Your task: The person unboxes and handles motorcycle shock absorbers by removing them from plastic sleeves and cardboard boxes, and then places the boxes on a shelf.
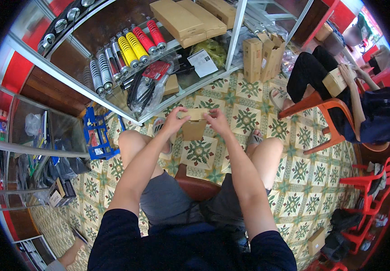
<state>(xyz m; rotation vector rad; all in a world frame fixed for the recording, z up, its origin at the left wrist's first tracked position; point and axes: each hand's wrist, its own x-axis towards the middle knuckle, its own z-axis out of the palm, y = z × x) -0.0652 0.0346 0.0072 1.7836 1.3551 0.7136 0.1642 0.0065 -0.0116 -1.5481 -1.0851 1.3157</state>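
Observation:
Between my knees I hold up a small brown cardboard box [194, 130] with both hands, above the patterned tile floor. My left hand [176, 120] grips the upper left corner, its thumb along the top flap. At the opposite corner, my right hand [216, 121] pinches the flap's edge between thumb and fingers. The top flap looks folded over the front; what is inside the box is hidden.
Ahead stands a metal-framed glass cabinet [177, 97] with coloured shock absorbers [131, 47] and flat cartons [188, 20]. A blue rack [99, 135] is at left. To the right, a person [366, 108] on an orange chair [314, 108] holds a box. Red chairs [371, 185] line the right side.

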